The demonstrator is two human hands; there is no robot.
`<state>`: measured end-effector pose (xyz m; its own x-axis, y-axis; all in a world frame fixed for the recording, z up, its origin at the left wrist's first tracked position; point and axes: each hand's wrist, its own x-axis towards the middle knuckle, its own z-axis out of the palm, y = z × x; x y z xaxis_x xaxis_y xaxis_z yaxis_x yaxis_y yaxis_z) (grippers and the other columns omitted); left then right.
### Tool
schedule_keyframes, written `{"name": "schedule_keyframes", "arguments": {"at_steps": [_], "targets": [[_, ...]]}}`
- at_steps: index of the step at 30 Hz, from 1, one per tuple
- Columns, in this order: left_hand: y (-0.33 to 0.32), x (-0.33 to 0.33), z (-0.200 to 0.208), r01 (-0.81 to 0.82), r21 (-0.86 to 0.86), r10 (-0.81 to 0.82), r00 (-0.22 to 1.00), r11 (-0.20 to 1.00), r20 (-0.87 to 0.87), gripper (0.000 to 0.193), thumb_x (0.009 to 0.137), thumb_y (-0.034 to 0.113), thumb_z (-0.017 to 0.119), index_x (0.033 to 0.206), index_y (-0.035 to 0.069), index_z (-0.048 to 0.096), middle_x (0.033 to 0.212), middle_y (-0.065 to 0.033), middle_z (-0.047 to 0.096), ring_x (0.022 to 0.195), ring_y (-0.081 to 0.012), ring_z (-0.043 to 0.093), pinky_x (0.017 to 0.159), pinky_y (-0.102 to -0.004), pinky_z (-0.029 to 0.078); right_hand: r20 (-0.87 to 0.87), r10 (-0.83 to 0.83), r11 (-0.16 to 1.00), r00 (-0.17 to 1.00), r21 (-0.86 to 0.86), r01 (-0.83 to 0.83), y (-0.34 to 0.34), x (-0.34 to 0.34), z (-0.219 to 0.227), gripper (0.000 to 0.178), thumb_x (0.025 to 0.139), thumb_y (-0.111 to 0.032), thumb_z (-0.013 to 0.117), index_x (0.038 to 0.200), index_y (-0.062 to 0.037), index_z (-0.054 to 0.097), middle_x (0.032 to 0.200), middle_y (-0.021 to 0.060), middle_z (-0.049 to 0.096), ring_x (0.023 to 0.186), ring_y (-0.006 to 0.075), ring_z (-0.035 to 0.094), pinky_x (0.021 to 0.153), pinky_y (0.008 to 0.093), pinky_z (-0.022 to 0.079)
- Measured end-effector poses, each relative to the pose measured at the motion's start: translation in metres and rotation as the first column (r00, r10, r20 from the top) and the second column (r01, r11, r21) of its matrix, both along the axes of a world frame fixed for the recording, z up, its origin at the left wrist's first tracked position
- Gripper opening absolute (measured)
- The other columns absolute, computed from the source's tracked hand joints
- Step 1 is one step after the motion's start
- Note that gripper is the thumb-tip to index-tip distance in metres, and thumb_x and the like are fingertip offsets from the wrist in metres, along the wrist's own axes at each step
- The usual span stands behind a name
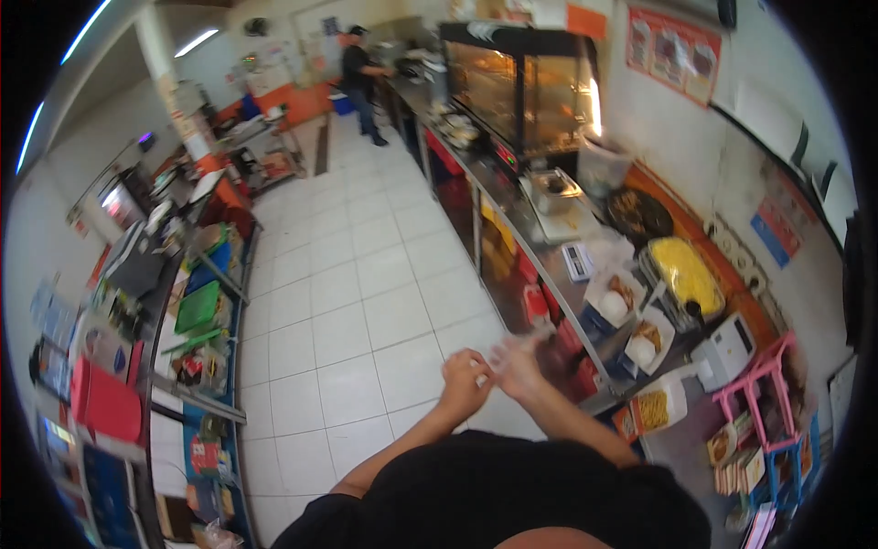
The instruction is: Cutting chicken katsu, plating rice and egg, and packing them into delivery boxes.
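Observation:
My left hand (pixel 467 382) is raised in front of my body, its fingers curled in a pinch beside my right hand. What they pinch, if anything, is too small to make out. My right hand (pixel 521 368) has its fingers apart and looks covered by a clear, thin plastic glove, partly blurred. Both hands hover over the tiled floor, just left of the steel counter (pixel 599 343). Nearest on that counter are two open white food boxes, one (pixel 615 298) and another (pixel 649 340), each with white rice and browned pieces. A third box (pixel 653 411) holds yellow food.
A tray of yellow food (pixel 684 274), a small scale (pixel 576 262), a white machine (pixel 727 352) and a pink rack (pixel 761 389) stand on the right. Farther along is a lit glass cabinet (pixel 521 87). Shelving (pixel 197 311) lines the left; another person (pixel 358 78) stands far back.

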<state>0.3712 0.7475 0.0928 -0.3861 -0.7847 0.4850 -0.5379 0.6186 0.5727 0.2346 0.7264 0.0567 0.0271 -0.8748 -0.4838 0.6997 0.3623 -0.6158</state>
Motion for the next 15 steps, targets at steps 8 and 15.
{"name": "schedule_keyframes", "arguments": {"at_steps": [8, 15], "targets": [[-0.199, -0.016, -0.01, 0.144, 0.021, -0.143, 0.99, 0.989, -0.017, 0.013, 0.07, 0.017, 0.074, 0.073, 0.011, 0.063, 0.091, -0.0063, 0.052, 0.092, -0.0262, 0.048, 0.079, -0.0402, 0.033, 0.037, -0.198, 0.977, 0.98, -0.079, 0.2, -0.214, -0.014, -0.014, 0.081, 0.086, -0.07, 0.028, 0.144, -0.016, 0.012, 0.14, 0.0108, 0.03, 0.118, 0.0261, 0.036, 0.098, 0.0473, 0.03], [-0.361, -0.044, 0.002, 0.573, 0.069, -0.577, 0.811, 0.817, 0.094, 0.011, 0.071, 0.016, 0.072, 0.073, 0.01, 0.063, 0.093, -0.0066, 0.051, 0.096, -0.028, 0.046, 0.083, -0.0418, 0.03, -0.14, -0.427, 0.88, 0.894, -0.293, 0.374, -0.34, -0.054, -0.013, 0.06, 0.084, -0.067, 0.043, 0.125, -0.0247, 0.043, 0.105, -0.0014, 0.046, 0.093, 0.0181, 0.045, 0.073, 0.0392, 0.041]]}}
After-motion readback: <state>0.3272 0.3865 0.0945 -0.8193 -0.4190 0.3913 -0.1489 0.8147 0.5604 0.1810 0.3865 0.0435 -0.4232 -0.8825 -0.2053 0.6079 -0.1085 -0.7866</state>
